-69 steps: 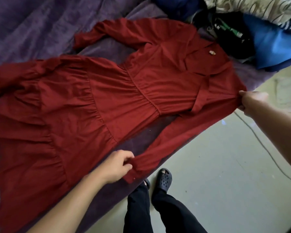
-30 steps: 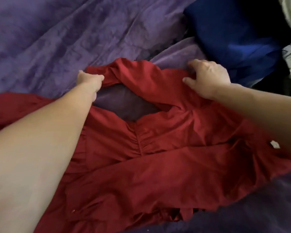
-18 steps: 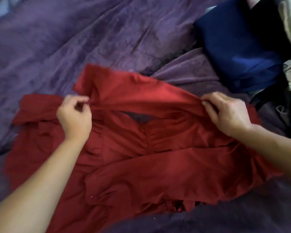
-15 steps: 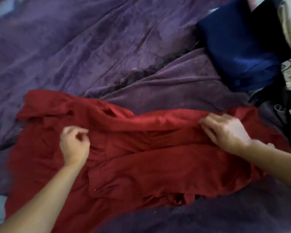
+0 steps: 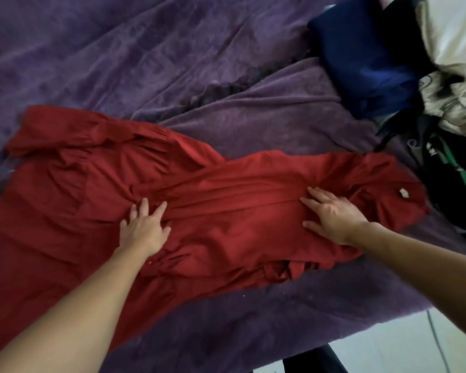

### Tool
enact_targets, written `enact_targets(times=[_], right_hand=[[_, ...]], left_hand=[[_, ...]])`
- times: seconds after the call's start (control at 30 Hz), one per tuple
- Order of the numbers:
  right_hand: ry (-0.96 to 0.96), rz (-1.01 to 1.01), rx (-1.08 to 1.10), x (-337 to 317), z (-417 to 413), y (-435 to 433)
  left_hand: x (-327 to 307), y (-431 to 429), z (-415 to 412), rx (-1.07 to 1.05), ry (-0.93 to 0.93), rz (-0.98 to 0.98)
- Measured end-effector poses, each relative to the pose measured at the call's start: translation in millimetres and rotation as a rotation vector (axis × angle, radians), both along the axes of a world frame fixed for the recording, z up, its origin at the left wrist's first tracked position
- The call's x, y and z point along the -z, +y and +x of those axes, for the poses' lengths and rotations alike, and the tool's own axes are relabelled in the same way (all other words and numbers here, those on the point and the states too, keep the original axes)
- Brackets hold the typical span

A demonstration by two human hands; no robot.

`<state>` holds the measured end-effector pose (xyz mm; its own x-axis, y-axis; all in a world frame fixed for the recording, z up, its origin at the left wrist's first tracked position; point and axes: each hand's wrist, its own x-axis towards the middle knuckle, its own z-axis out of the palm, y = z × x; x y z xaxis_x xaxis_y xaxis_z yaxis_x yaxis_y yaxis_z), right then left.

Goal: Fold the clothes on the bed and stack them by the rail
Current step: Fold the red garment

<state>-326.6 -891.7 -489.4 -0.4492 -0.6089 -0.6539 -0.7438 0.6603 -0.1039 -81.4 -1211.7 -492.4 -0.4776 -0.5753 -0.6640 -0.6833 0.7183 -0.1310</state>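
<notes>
Your red dress (image 5: 226, 224) lies lengthwise on the purple blanket (image 5: 172, 63), near the bed's front edge. Its bodice points right and its skirt spreads left. The far sleeve is now folded down over the bodice, so the top half has become a narrow band. I judge the sleeve folds done and the lengthwise folds yet to come.

Your left hand (image 5: 143, 230) rests flat at the waist with its fingers spread. Your right hand (image 5: 334, 216) lies flat on the chest, also splayed. Neither holds any cloth; both press and smooth.

Half a second ago you were pinching that sleeve at both ends and drawing it toward you. A little before that it was lifted, with blanket showing beneath. That gap is now covered and the pinches are released.

The heap of clothes (image 5: 447, 170) and the navy cloth (image 5: 361, 63) wait at the right, unfolded.
</notes>
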Motion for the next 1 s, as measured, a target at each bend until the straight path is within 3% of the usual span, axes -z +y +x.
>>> enact_targets(times=[0.07,0.17,0.23,0.3,0.4,0.6,0.7,0.83,1.0], right_hand=[[0.043,-0.225,0.144,-11.6,0.2,10.3],[0.381,-0.526,0.43,-28.3,-12.5,36.7],[0.444,-0.421,0.753,-31.8,-30.0,55.9],[0.332,-0.255,1.064,-27.7,-44.2,66.6],[0.158,-0.306,1.354,-17.4,-57.8,62.5],[0.099,-0.381,1.339,0.1,-78.0,34.5],[0.189,-0.514,1.293,-18.1,-84.1,38.8],[0.301,-0.695,1.052,-66.4,-58.2,13.0],[0.044,-0.789,0.762,-81.6,38.3,-80.6]], left_hand=[[-6.0,0.4,4.4,-0.012,-0.002,-0.024],[-16.3,23.5,-4.4,0.137,0.194,-0.087],[-20.3,51.6,-20.2,0.238,0.352,-0.052],[-15.7,81.3,-40.2,0.299,0.418,0.012],[-0.1,117.1,-67.7,0.336,0.373,0.077],[25.1,136.8,-75.5,0.289,0.252,0.122],[19.2,130.5,-79.2,0.23,0.3,0.146],[4.7,105.6,-76.6,-0.054,0.463,0.078],[-18.4,51.0,-41.9,-0.333,0.589,-0.037]])
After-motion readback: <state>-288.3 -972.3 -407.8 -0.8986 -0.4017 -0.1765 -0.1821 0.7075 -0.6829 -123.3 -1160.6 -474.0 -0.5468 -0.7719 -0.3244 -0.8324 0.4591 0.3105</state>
